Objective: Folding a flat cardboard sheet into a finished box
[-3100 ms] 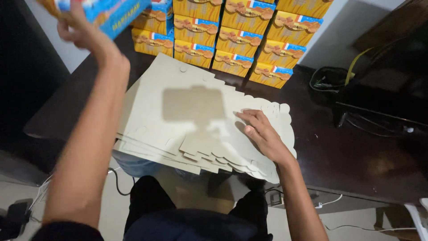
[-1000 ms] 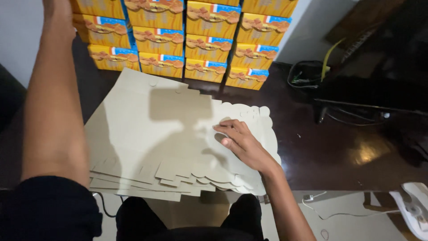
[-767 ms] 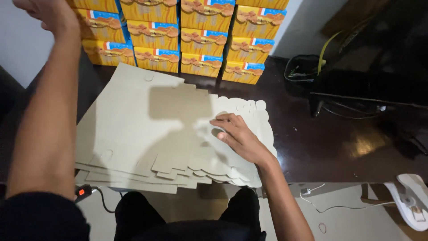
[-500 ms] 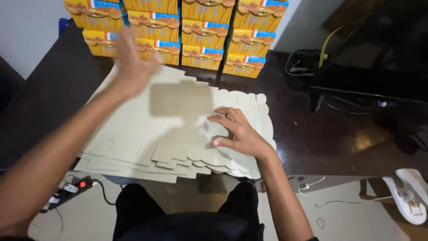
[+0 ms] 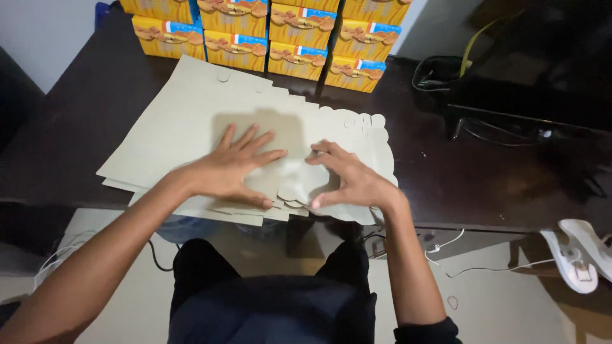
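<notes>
Now, left hand (image 5: pixel 233 171): released, flat on cardboard stack (image 5: pixel 185 121)
Right hand (image 5: pixel 349 181): released, fingers arched on stack
Desk (image 5: pixel 83 102): dark

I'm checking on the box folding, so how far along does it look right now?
Done: yellow-and-orange boxes stand stacked in rows at the back of the dark table. In hand: the left hand lies flat on the stack of flat cardboard blanks, while the right hand curls its fingers at the scalloped near edge of the top sheet. Left: several unfolded layers show at the stack's near edge.
</notes>
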